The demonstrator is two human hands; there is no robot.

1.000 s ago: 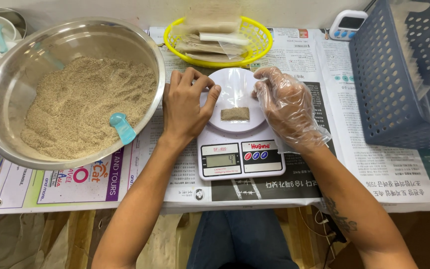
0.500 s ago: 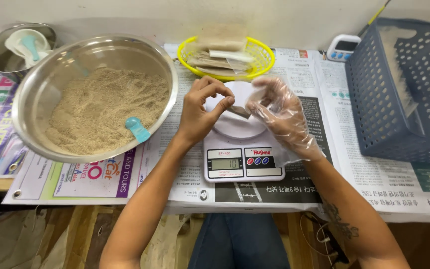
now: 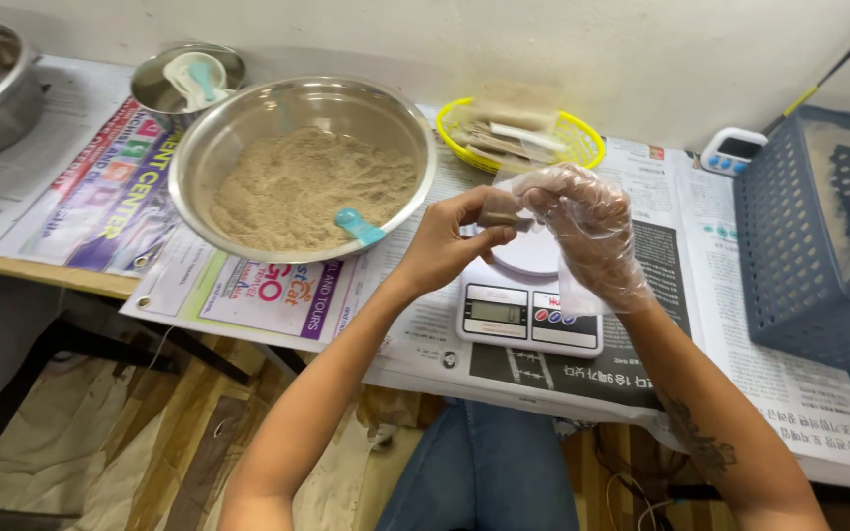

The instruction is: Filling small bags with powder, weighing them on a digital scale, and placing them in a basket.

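I see the small clear packet [image 3: 500, 210] of tan powder lifted off the kitchen scale [image 3: 531, 313] and held in the air just above its round white pan [image 3: 533, 258]. The packet's long axis runs roughly left to right, nearly level, with one end toward each hand. The tan fill shows as a short dark-brown block between the fingers; I cannot tell which end is the open one.

My left hand [image 3: 443, 246] is bare and closed narrow, thumb and fingertips pinching the left end of the packet. My right hand [image 3: 587, 228] wears a loose clear plastic glove; its fingers are curled in tight on the right end of the packet, so both hands hold the same thing and nearly touch each other.

To the left of the hands sits a large steel bowl [image 3: 218, 147] of tan powder [image 3: 307, 187] with a light-blue scoop [image 3: 357, 226] lying in it near the rim. Behind the hands a yellow plastic basket [image 3: 582, 133] holds more filled packets. A blue perforated crate [image 3: 799, 256] stands to the right, a small white timer [image 3: 734, 151] beside it, all on newspaper sheets [image 3: 681, 295] covering the table.
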